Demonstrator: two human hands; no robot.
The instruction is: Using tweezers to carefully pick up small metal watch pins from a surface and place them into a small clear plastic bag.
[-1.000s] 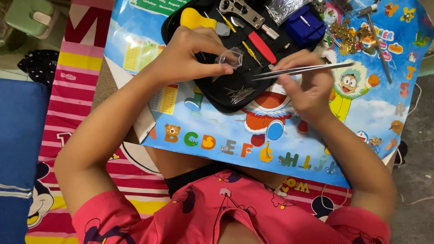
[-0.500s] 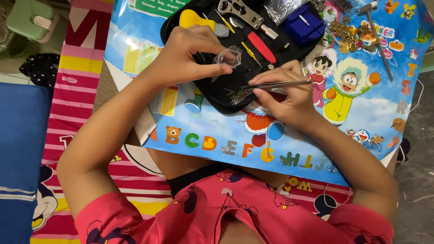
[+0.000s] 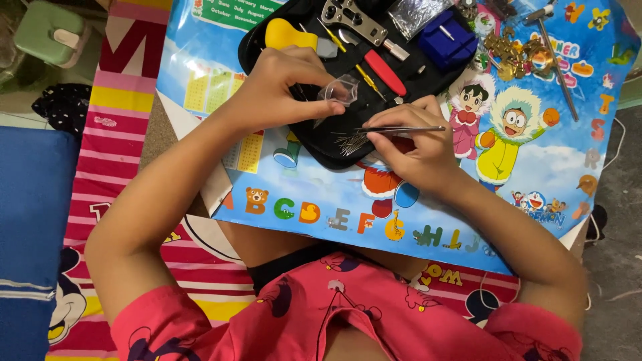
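My left hand (image 3: 284,83) pinches a small clear plastic bag (image 3: 342,89) over an open black tool case (image 3: 314,134). My right hand (image 3: 411,144) grips metal tweezers (image 3: 401,129), lying level, tips pointing left toward a small heap of thin metal pins (image 3: 351,142) on the case's near edge. In the case lie a yellow-handled tool (image 3: 289,33), a red-handled tool (image 3: 384,72), a metal wrench-like tool (image 3: 351,17) and a blue block (image 3: 447,39).
The case rests on a colourful cartoon alphabet poster (image 3: 468,200) laid over a striped mat (image 3: 114,100). A heap of small brass-coloured parts (image 3: 518,50) and a small hammer (image 3: 552,47) lie at the upper right. A green box (image 3: 50,30) sits at the far left.
My right hand has drawn the tweezers leftward and down, so the tips now sit at the pin heap. My left hand keeps the bag in nearly the same spot.
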